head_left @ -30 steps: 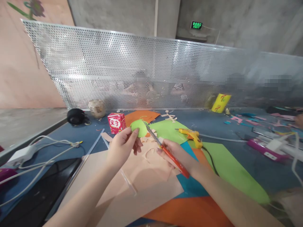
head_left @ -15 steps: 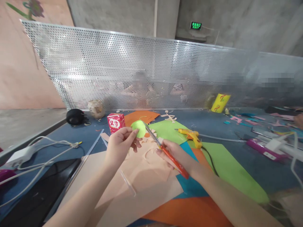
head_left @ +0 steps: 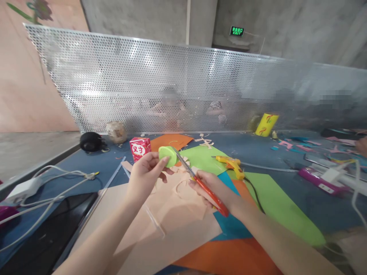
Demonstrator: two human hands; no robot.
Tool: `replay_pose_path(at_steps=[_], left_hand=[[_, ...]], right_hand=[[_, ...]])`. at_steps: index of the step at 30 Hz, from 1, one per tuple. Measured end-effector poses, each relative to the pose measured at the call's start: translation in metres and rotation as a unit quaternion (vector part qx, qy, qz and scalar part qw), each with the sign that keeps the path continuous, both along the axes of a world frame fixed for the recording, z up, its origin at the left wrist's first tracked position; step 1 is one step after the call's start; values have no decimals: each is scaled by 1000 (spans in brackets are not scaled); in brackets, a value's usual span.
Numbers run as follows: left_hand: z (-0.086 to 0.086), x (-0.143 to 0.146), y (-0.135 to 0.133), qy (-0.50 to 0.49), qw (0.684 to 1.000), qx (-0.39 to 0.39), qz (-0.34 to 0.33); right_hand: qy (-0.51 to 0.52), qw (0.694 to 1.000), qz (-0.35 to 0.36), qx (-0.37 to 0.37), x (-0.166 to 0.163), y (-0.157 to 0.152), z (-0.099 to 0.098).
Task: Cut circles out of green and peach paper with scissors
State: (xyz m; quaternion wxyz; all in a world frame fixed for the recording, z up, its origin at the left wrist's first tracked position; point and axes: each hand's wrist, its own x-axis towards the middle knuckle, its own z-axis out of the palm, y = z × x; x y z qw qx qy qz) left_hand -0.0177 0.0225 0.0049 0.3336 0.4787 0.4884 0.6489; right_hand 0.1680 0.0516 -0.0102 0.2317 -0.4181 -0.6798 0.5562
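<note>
Hands [head_left: 146,170] [head_left: 215,185] on green paper disc [head_left: 169,153] and red-handled scissors [head_left: 201,185].

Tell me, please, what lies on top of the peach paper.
A clear stick and peach scraps lie on the paper; whatever the left hand and right hand cover cannot be seen.

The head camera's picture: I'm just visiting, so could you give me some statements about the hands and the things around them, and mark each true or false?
1. The right hand holds red-handled scissors. True.
2. The left hand holds nothing. False: the left hand holds a green piece.
3. The yellow glue gun lies left of the red box in the picture. False: the yellow glue gun lies to its right.
4. A green exit sign shows above the perforated screen. True.
</note>
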Motion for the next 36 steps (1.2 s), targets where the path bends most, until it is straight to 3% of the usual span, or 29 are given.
replay_pose_path(at_steps=[12,23,36], left_hand=[[-2,-5,1,29,998,-34,-37],[0,-7,3,26,999,-10,35],[-6,-9,2,138,988,10,70]], right_hand=[[18,998,3,52,3,7,-9],[-10,999,-4,46,3,3,-4],[-1,997,14,80,5,7,-11]])
